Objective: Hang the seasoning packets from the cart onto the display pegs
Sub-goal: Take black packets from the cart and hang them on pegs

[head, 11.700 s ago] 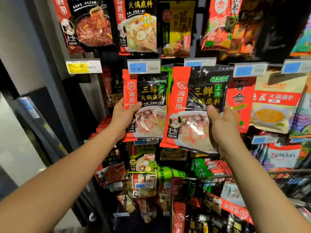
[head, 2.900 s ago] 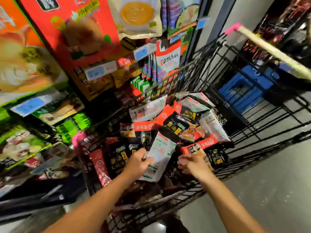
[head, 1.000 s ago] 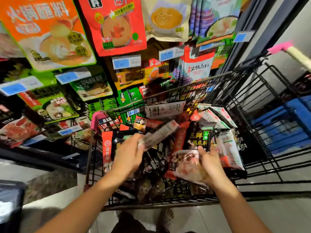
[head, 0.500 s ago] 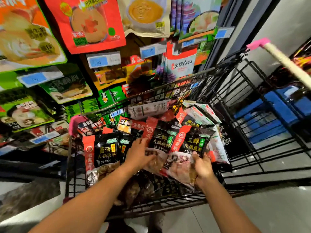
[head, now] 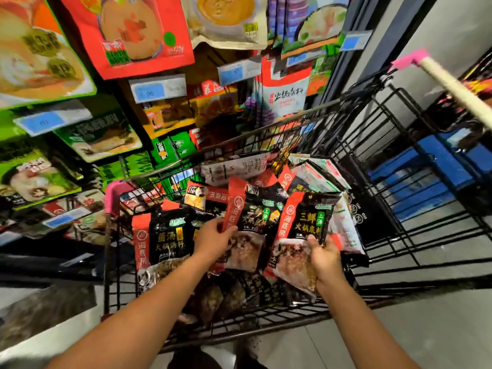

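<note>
Gripping two at once here, so let me call the risks. My left hand [head: 213, 242] pinches the red edge of one black-and-red packet [head: 255, 217], thumb on top. That is a thin hold on glossy film, the weight sits low in the pouch, and I judge it could slide out on the way up. My right hand [head: 326, 258] wraps the lower half of a second packet [head: 306, 225], just beside the first at its 3 o'clock, which is a firmer hold. Both are held just above the heap in the cart [head: 399, 161]. With both hands loaded I have none free to steady a peg or line up a hang hole, and I cannot see the holes from here. The top corners may catch the wire wall at 12 o'clock as I lift out. A third black packet [head: 162, 235] lies loose at 9 o'clock of my left hand and could get dragged along.

Now the room: a black wire cart with pink corner caps, its pale handle [head: 452, 86] running off at 2 o'clock. The display fills 9 to 12 o'clock, crowded with hanging pouches and blue price tags [head: 157, 89]. The pegs themselves are hidden behind stock, so a clumsy reach could knock neighbours off. Grey floor [head: 399, 328] at 5 o'clock, blue crates [head: 426, 177] at 3 o'clock beyond the wire
</note>
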Available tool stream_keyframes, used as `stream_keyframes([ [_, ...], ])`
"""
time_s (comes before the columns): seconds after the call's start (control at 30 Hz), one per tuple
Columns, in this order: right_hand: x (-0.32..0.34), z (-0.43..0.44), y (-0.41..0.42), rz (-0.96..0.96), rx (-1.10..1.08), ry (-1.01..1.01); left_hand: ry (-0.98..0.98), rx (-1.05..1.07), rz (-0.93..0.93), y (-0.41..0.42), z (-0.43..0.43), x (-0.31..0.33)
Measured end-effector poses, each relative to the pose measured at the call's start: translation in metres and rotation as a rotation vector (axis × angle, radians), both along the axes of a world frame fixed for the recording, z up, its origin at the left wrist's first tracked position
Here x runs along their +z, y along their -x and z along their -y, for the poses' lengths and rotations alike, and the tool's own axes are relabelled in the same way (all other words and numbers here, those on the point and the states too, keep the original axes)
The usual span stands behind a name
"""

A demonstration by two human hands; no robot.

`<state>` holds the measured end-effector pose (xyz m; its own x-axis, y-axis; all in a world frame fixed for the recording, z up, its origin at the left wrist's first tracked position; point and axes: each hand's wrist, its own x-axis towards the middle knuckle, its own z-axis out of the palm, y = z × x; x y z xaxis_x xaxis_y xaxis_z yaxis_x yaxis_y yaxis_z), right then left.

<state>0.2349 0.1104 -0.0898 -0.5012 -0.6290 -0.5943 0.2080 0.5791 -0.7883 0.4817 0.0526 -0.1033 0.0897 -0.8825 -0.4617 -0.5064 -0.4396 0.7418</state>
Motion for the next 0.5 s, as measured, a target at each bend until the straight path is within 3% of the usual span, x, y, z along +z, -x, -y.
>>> stream_keyframes([
  [0.13, 0.011, 0.006, 0.015, -0.053, 0.061, 0.117, 0.147, 0.138, -0.154, -0.025, 0.004, 0.047],
  [0.27, 0.053, 0.018, 0.022, -0.015, 0.2, 0.198, -0.045, 0.231, -0.662, -0.014, 0.024, 0.091],
  [0.5, 0.113, 0.035, 0.027, 0.092, 0.154, 0.255, 0.042, 0.078, -0.558, 0.096, 0.039, 0.105],
])
